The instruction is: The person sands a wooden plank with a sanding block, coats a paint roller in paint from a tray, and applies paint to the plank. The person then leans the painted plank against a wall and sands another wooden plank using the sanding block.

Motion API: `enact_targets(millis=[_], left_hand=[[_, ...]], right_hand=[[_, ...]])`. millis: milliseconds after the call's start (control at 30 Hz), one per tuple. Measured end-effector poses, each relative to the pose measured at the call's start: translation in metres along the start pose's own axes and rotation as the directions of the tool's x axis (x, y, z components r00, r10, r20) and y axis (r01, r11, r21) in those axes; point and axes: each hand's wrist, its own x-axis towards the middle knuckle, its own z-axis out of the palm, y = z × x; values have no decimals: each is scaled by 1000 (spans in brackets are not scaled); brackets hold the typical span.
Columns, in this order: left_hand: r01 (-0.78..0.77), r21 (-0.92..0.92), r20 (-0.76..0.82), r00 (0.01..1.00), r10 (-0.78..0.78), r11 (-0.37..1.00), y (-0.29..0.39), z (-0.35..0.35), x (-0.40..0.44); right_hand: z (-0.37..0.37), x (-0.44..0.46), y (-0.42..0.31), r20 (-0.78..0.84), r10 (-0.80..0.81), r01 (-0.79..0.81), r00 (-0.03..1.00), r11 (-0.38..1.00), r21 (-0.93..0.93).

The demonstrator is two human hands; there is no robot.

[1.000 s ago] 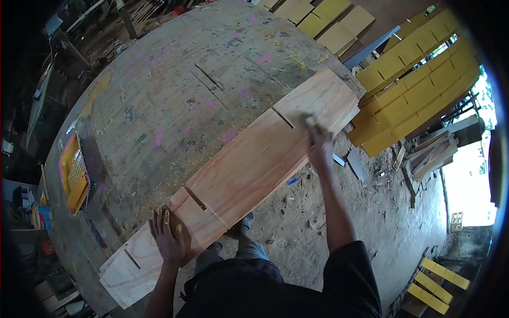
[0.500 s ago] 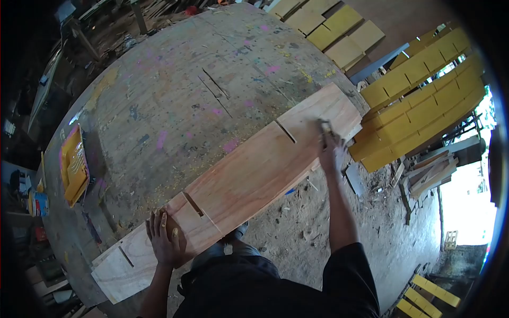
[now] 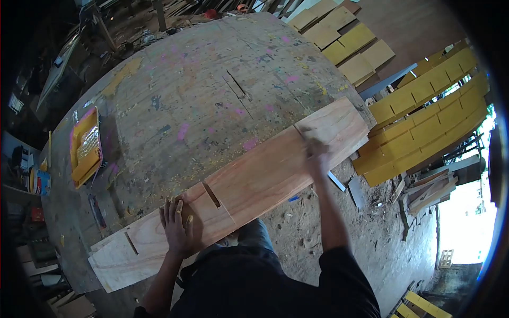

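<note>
A long pale wooden board [image 3: 254, 183] with narrow slots cut in it lies diagonally along the near edge of the worktable. My left hand [image 3: 178, 230] rests on its left part with fingers stretched out, beside a slot; yellowish stains show on the fingers. Toward the board's right end, my right hand [image 3: 318, 158] is closed around a small dark block-like tool [image 3: 309, 138], held against or just over the board's face near another slot. Motion blurs the tool, so its kind is unclear.
The paint-spotted worktable [image 3: 175, 111] carries a yellow-stained paint tray [image 3: 87, 148] at left, with a dark flat tool [image 3: 97, 211] nearby. Yellow slotted boards [image 3: 424, 127] stand at right, above scrap wood [image 3: 432, 196]. More yellow and tan panels [image 3: 355, 42] lie beyond the table.
My right hand has moved with its tool leftward along the board, toward the middle slot. My left hand stays on the board; the whole view has shifted slightly.
</note>
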Motion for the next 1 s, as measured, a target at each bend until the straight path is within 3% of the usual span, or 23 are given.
enact_targets(millis=[33, 100, 200, 300, 333, 400, 433, 467, 500, 533, 600, 633, 667, 733, 833, 900, 933, 1000], left_hand=[[24, -22, -35, 999, -24, 999, 7, 4, 5], [46, -62, -83, 995, -51, 997, 26, 13, 16], [146, -112, -115, 981, -159, 983, 63, 37, 47], [241, -39, -154, 957, -244, 970, 80, 58, 70], [312, 1, -173, 936, -307, 950, 85, 62, 71], [312, 47, -161, 940, -301, 949, 84, 65, 73], [306, 75, -155, 944, -292, 949, 80, 68, 70], [294, 98, -149, 949, -278, 951, 78, 71, 68], [282, 137, -142, 954, -263, 950, 81, 70, 68], [280, 123, -145, 954, -261, 952, 85, 69, 68], [283, 178, -144, 955, -260, 942, 93, 67, 74], [282, 168, -144, 955, -259, 945, 95, 68, 79], [297, 175, -153, 950, -272, 939, 95, 68, 79], [306, 189, -161, 947, -278, 933, 94, 71, 77], [316, 234, -162, 945, -284, 919, 92, 75, 75], [299, 250, -158, 951, -265, 921, 88, 77, 73], [297, 263, -169, 951, -259, 918, 87, 79, 73], [294, 256, -183, 950, -253, 921, 88, 80, 72]], right_hand=[[8, 4, 4, -7, -6, 6, 1000, 1000, 9], [24, 12, 18, 36, 131, -130, 991, 991, -27], [12, -26, -128, 107, -238, 235, 965, 971, 44], [-22, -36, -174, 236, -514, 465, 825, 854, 234], [-13, -29, -152, 249, -537, 496, 806, 842, 211], [17, 8, -61, 328, -454, 551, 828, 764, -335], [21, 37, -6, 383, -295, 447, 875, 795, -410], [38, 62, 71, 417, -18, 58, 909, 995, -84], [38, 87, 117, 124, 63, -46, 990, 989, -139], [27, 103, 148, 68, 158, -139, 985, 964, -226], [35, 95, 155, 140, 118, -97, 983, 984, -151], [32, 79, 125, 294, 40, 22, 955, 978, -205], [35, 56, 107, 283, -118, 212, 952, 921, -327], [41, 10, 71, 239, -426, 477, 873, 640, -602], [78, 20, 132, 250, -411, 479, 877, 695, -537], [59, 71, 184, 179, -200, 247, 963, 920, -305], [36, 125, 215, 144, 27, -19, 989, 998, -55], [53, 154, 269, 128, 280, -258, 951, 952, -164]])
